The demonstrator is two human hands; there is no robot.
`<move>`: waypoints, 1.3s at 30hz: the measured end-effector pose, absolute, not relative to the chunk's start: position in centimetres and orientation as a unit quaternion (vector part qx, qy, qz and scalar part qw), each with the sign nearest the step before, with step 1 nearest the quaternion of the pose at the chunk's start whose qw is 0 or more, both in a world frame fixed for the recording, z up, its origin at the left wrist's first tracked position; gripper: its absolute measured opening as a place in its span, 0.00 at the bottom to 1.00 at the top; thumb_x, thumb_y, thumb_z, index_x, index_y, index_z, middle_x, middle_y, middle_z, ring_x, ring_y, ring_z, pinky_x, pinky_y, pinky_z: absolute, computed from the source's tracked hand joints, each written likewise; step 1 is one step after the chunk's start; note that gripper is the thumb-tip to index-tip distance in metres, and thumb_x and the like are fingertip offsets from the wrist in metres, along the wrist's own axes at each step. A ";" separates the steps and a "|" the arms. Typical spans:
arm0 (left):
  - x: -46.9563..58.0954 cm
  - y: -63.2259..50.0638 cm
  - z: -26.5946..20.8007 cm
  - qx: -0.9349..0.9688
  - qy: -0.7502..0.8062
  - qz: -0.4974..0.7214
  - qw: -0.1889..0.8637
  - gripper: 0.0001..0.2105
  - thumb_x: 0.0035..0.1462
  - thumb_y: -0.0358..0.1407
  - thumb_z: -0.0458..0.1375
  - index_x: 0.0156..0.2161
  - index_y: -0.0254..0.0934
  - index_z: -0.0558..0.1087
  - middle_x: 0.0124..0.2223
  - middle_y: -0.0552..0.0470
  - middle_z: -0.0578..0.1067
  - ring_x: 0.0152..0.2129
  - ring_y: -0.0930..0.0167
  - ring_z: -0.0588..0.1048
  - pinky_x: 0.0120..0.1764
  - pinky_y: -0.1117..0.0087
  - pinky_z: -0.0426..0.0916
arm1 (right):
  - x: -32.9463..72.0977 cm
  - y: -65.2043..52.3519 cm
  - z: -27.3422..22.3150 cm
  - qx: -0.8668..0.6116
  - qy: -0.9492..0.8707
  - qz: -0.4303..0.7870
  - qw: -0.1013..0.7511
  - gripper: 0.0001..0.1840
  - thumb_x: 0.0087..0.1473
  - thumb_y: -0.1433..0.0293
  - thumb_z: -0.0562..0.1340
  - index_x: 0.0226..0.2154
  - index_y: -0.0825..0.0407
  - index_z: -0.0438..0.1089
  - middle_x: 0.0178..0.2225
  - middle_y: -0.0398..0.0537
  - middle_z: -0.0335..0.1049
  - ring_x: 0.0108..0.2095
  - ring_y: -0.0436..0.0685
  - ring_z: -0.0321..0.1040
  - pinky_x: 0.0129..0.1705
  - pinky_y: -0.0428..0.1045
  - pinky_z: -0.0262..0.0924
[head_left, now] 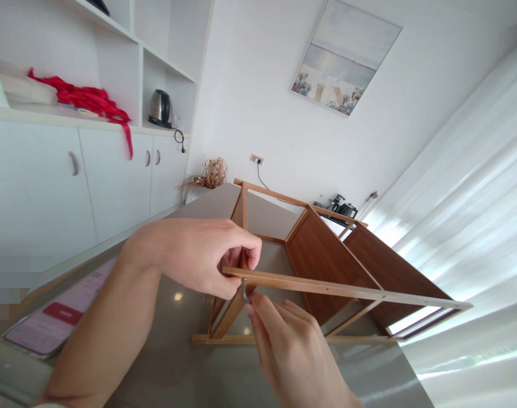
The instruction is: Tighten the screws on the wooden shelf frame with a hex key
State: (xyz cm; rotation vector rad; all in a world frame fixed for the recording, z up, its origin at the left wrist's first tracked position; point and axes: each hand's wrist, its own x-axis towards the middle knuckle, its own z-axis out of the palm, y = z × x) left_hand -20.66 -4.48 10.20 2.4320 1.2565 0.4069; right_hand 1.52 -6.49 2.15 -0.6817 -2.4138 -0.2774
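Observation:
A brown wooden shelf rack [318, 284] lies on its side on the grey tabletop, with its rails and panels stretching to the right. My left hand [207, 255] is closed around the left end of its near upper rail, thumb below and fingers over the far side. My right hand [292, 334] pinches a small bent hex key [245, 290] between thumb and forefinger. The key's upper end meets the side of the rail close to my left thumb. Whether its tip sits in a screw head is too small to tell.
On the table's left lies a phone [56, 311], partly behind my left forearm. White cabinets [114, 175] hold a red cloth [88, 99] and a kettle [160, 107]. Dried plants [213, 173] stand by the wall. A white curtain [466, 226] hangs at the right.

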 end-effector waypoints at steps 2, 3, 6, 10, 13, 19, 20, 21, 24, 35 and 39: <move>-20.7 -4.5 10.2 0.863 0.448 0.144 0.186 0.10 0.47 0.35 0.59 0.37 0.43 0.73 0.35 0.56 0.77 0.30 0.71 0.73 0.32 0.73 0.64 | 1.1 -6.6 1.5 -0.269 -0.902 -0.073 0.329 0.10 0.68 0.73 0.52 0.34 0.50 0.64 0.21 0.37 0.62 0.19 0.49 0.56 0.24 0.47 0.48; -20.7 -4.5 10.2 0.863 0.448 0.144 0.185 0.09 0.47 0.36 0.60 0.37 0.42 0.73 0.35 0.56 0.77 0.30 0.71 0.73 0.32 0.73 0.64 | 0.9 -6.6 1.2 -0.276 -0.899 -0.053 0.337 0.10 0.68 0.73 0.52 0.34 0.50 0.64 0.21 0.37 0.61 0.19 0.49 0.56 0.24 0.46 0.48; -20.7 -4.4 10.1 0.863 0.447 0.146 0.185 0.10 0.47 0.36 0.60 0.37 0.42 0.73 0.34 0.56 0.77 0.30 0.71 0.73 0.33 0.73 0.65 | 0.4 -6.8 0.8 -0.289 -0.891 0.004 0.351 0.09 0.68 0.72 0.53 0.36 0.50 0.65 0.22 0.37 0.63 0.20 0.48 0.59 0.24 0.45 0.49; -20.7 -4.4 10.1 0.860 0.450 0.147 0.192 0.10 0.47 0.35 0.60 0.37 0.43 0.73 0.36 0.56 0.77 0.32 0.71 0.74 0.34 0.73 0.65 | 0.2 -6.8 0.7 -0.283 -0.887 -0.020 0.366 0.08 0.67 0.73 0.53 0.37 0.51 0.66 0.23 0.38 0.64 0.21 0.48 0.59 0.26 0.45 0.50; -20.7 -4.5 10.1 0.857 0.455 0.147 0.194 0.10 0.46 0.35 0.60 0.38 0.43 0.73 0.37 0.56 0.77 0.34 0.70 0.75 0.35 0.73 0.66 | 0.2 -6.7 0.4 -0.274 -0.886 -0.042 0.371 0.08 0.66 0.74 0.54 0.39 0.52 0.68 0.23 0.39 0.65 0.21 0.49 0.60 0.27 0.46 0.51; -20.7 -4.6 10.1 0.858 0.458 0.144 0.183 0.11 0.46 0.35 0.60 0.38 0.43 0.73 0.38 0.56 0.78 0.36 0.69 0.75 0.37 0.73 0.67 | 0.5 -6.2 0.0 -0.253 -0.882 -0.092 0.388 0.08 0.65 0.76 0.54 0.41 0.55 0.69 0.23 0.40 0.65 0.20 0.50 0.59 0.26 0.47 0.50; -20.7 -4.6 10.1 0.858 0.458 0.149 0.179 0.12 0.46 0.35 0.60 0.39 0.43 0.73 0.38 0.55 0.78 0.36 0.69 0.75 0.37 0.73 0.67 | 0.5 -6.1 0.0 -0.249 -0.881 -0.105 0.389 0.09 0.65 0.76 0.54 0.42 0.55 0.69 0.23 0.40 0.65 0.20 0.50 0.59 0.27 0.47 0.50; -20.7 -4.6 10.1 0.858 0.457 0.153 0.178 0.12 0.46 0.35 0.60 0.39 0.43 0.73 0.37 0.55 0.78 0.36 0.69 0.75 0.36 0.72 0.67 | 0.5 -6.1 0.0 -0.245 -0.880 -0.117 0.391 0.09 0.65 0.76 0.54 0.42 0.55 0.69 0.23 0.41 0.66 0.20 0.50 0.59 0.27 0.47 0.50; -20.6 -4.7 10.3 0.857 0.453 0.156 0.189 0.11 0.45 0.33 0.59 0.38 0.42 0.73 0.36 0.56 0.78 0.33 0.70 0.75 0.35 0.72 0.67 | 0.2 -6.0 -0.4 -0.243 -0.870 -0.130 0.408 0.09 0.65 0.76 0.53 0.39 0.55 0.68 0.22 0.41 0.66 0.20 0.50 0.61 0.27 0.47 0.50; -20.5 -4.9 10.2 0.859 0.454 0.157 0.177 0.11 0.45 0.33 0.59 0.38 0.42 0.73 0.37 0.55 0.78 0.35 0.69 0.75 0.37 0.72 0.67 | -0.1 -5.9 -1.0 -0.242 -0.859 -0.140 0.430 0.09 0.65 0.77 0.54 0.42 0.56 0.69 0.21 0.40 0.66 0.18 0.48 0.62 0.26 0.48 0.50; -20.8 -4.8 10.1 0.868 0.435 0.160 0.179 0.12 0.46 0.32 0.59 0.39 0.42 0.72 0.38 0.55 0.78 0.35 0.69 0.75 0.37 0.72 0.67 | -0.1 -5.9 -0.5 -0.236 -0.855 -0.192 0.421 0.08 0.65 0.78 0.55 0.43 0.58 0.69 0.20 0.40 0.65 0.19 0.49 0.60 0.26 0.49 0.48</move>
